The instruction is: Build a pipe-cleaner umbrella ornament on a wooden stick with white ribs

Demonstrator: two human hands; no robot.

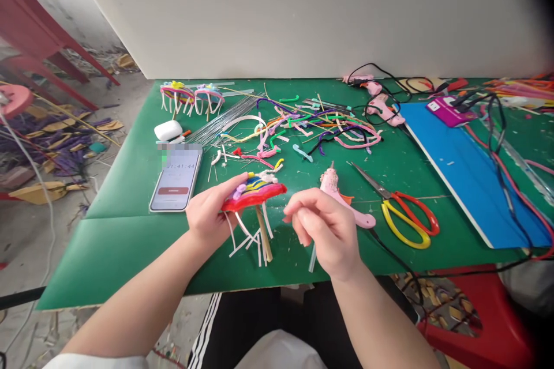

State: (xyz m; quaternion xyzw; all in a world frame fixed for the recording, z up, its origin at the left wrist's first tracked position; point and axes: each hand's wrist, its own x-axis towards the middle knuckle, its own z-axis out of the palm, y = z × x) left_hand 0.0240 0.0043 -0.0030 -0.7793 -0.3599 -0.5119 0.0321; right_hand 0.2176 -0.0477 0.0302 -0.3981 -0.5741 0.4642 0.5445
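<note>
My left hand (210,207) grips a pipe-cleaner rainbow ornament (255,198) by its left side. It has a red edge, blue and yellow stripes and small purple and white pieces on top. White strips and a wooden stick hang beneath it. Just right of the ornament, apart from it, my right hand (324,225) is closed with the thumb against curled fingers; anything in them is hidden. A clear stick (312,258) shows below that hand. Behind it lies a pink glue gun (332,184), beside scissors (396,202) with one yellow and one red handle.
Loose pipe cleaners (298,127) and thin wires (231,118) cover the back middle. Similar ornaments (190,98) stand at the back left. A phone (176,181) and white case (168,130) lie left. A blue board (459,167), purple box (450,110) and cables occupy the right.
</note>
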